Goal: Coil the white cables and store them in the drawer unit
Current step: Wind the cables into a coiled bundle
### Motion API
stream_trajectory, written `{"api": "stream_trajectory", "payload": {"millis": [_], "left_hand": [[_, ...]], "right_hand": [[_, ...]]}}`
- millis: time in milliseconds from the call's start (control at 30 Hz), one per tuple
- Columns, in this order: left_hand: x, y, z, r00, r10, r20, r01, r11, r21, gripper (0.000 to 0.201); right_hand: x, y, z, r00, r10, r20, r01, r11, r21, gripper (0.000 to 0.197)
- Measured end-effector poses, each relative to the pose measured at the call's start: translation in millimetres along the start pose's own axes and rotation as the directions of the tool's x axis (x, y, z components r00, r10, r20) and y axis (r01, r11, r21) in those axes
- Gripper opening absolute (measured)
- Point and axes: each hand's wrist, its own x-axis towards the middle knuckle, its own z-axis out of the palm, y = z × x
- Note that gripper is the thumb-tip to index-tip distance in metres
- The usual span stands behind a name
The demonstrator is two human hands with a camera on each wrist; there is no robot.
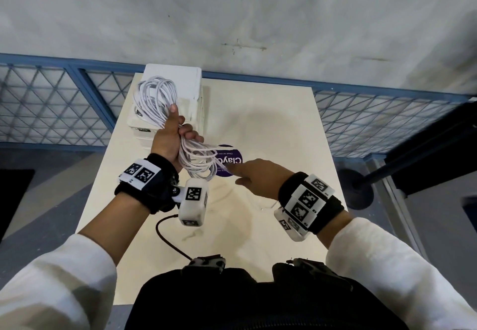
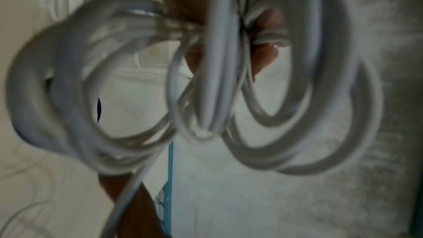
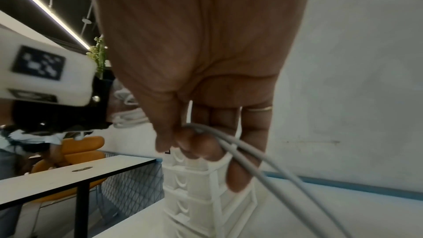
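My left hand (image 1: pixel 178 129) grips a bundle of white cables (image 1: pixel 154 97) at its middle. Loops stick out above the fist and hang below it (image 1: pixel 200 164). In the left wrist view the loops (image 2: pixel 297 133) fill the blurred picture, with fingers (image 2: pixel 265 57) curled round them. My right hand (image 1: pixel 233 172) pinches a loose strand at the lower loops; in the right wrist view thumb and fingertips (image 3: pixel 196 144) hold the cable (image 3: pixel 270 167), which runs off down-right. The white drawer unit (image 1: pixel 180 79) stands at the table's far left corner, behind the bundle; its drawers (image 3: pixel 183 184) appear closed.
The cream table (image 1: pixel 278 128) carries a round purple sticker (image 1: pixel 232 158). A thin black lead (image 1: pixel 167 236) trails from the left wrist camera. Blue mesh railings (image 1: pixel 51 107) flank the table. A black post base (image 1: pixel 357 190) stands on the right. Another table and orange chairs (image 3: pixel 80 151) lie beyond.
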Motion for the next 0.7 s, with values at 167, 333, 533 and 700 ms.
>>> {"api": "stream_trajectory", "payload": {"millis": [167,333,533,700], "left_hand": [[6.2,-6.3,-6.1,0.982,0.158,-0.101,-0.131,0.962,0.238,0.035],[3.7,-22.6,-5.4,0.982,0.164,-0.094,-0.109,0.896,0.43,0.04],[-7.4,-32.8,7.2,0.981,0.192,0.033,-0.174,0.782,0.599,0.04],[-24.4,-41.8,24.3,0.981,0.111,0.159,-0.189,0.726,0.661,0.026]], "right_hand": [[-3.6,-11.1,-5.7,0.994,-0.081,0.068,0.083,0.996,-0.034,0.035],[-4.5,-29.0,-24.5,0.966,-0.259,0.016,0.254,0.934,-0.252,0.029],[0.7,-45.3,-33.9,0.975,-0.162,-0.151,0.127,0.967,-0.219,0.038],[2.6,-46.4,-34.6,0.951,-0.083,-0.297,0.005,0.967,-0.254,0.053]]}}
